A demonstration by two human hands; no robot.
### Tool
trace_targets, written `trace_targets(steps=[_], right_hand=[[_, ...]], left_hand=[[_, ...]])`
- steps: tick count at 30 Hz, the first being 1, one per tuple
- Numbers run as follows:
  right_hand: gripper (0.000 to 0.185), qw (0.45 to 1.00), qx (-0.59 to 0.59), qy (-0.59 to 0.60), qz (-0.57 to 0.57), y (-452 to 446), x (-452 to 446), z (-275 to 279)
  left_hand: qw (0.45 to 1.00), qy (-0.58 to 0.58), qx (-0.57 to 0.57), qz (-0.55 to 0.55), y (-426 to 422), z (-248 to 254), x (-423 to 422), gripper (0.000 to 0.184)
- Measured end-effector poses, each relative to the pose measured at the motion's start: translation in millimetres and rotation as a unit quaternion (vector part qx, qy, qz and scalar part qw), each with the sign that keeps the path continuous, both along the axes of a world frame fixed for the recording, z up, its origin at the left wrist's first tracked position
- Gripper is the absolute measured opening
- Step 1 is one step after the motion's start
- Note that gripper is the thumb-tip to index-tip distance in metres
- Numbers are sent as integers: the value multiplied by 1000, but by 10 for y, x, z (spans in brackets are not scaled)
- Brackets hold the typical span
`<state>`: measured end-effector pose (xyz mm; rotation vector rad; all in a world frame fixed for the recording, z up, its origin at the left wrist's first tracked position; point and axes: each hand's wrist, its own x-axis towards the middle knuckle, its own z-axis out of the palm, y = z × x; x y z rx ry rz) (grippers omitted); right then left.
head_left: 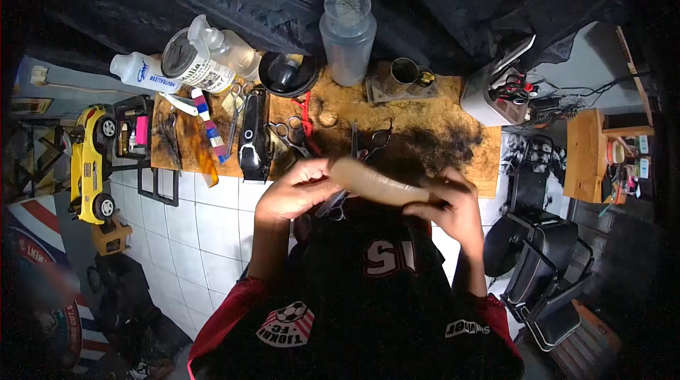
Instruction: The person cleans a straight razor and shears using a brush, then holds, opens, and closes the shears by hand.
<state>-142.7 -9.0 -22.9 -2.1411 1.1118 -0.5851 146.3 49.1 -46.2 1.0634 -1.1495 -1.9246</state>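
A pale beige, curved object [379, 184], smeared by motion, spans the space between my hands in front of my chest; its exact kind I cannot make out. My left hand [301, 187] is closed at its left end, fingers pinched together. On the other side my right hand [457, 206] grips its narrower right end. Below the object, partly hidden, are scissors [334, 208] near my left fingers. Behind my hands, on the wooden table [425, 114], lie more scissors [290, 135], a black hair clipper [253, 135] and dark scattered hair.
A clear container [348, 40], a black bowl [287, 74] and a cup [404, 72] stand along the table's back. Bottles [149, 72] crowd the left corner; a grey bin with tools [489, 93] stands right. A black barber chair [545, 259] is at the right.
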Motion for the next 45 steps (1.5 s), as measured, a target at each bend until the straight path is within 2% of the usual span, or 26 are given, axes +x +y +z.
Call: trace_targets(steps=[1,3,4,7,9,12,14,16,18,20,22,24,26,27,28,29,30,32,34,36,37,38,40,43,44,45], right_hand=[[42,999,-27,-16,-23,-41,9,3],[40,992,-81,-27,-96,-99,71,44],[40,983,-114,-24,-144,-109,99,13],[40,978,-78,-11,-194,-110,134,93],[42,990,-127,-36,-52,-119,118,138],[45,997,16,-23,72,-95,145,137],[45,996,56,-16,62,-123,161,87],[45,997,-70,-35,-3,-233,149,19],[44,992,-86,-1,-88,-290,146,38],[44,990,-89,-9,-109,-329,164,74],[44,993,-78,-20,-87,-312,178,100],[43,995,-59,-34,-70,-262,215,48],[41,998,-55,-28,-21,-199,230,-101],[46,1000,-6,4,25,-176,241,-48],[46,997,-18,-26,67,-167,261,-85],[47,995,-6,-21,98,-166,267,-72],[47,991,7,-16,129,-158,267,-45],[48,984,38,-3,177,-174,228,-14],[47,986,17,-19,167,-218,226,45],[47,994,-8,-24,108,-250,210,34],[48,996,21,-47,68,-280,239,21],[48,998,-10,-54,20,-290,322,35],[47,999,6,-33,-14,-311,353,-19],[47,989,-83,3,120,-340,333,-24],[48,992,-22,-12,123,-317,341,21],[48,986,-16,-31,162,-342,297,23]], left_hand=[[1000,2,-1,-1,1,19,-1,35],[984,157,58,54,-3,124,-36,41],[984,158,56,56,-1,137,-23,41],[972,207,83,70,-25,147,23,45],[974,198,51,97,-47,101,16,46],[962,255,-26,94,-70,-73,28,46],[963,248,-34,95,-100,-109,33,47],[990,123,16,64,-115,-3,73,47],[981,169,43,88,-126,114,58,46],[974,204,61,72,-116,129,93,45],[974,202,62,86,-114,79,65,45],[952,254,48,162,-101,-5,12,46],[936,257,65,233,-113,-36,-15,49],[921,297,13,253,-115,-104,-33,49],[902,334,-41,272,-114,-159,-38,50],[893,346,-40,286,-90,-181,-4,51],[906,272,-24,325,-88,-151,3,50],[873,334,-17,356,-49,-173,20,50],[869,329,-16,369,-23,-136,28,50],[873,337,-22,352,-15,-107,32,51],[864,374,-24,335,1,-174,38,51],[864,375,-24,334,-5,-174,13,51],[867,359,-11,344,-30,-169,-52,50],[864,360,-30,351,-82,-136,-63,49],[861,365,-29,353,-95,-107,-64,48],[876,321,-25,359,-94,-104,-53,48]])
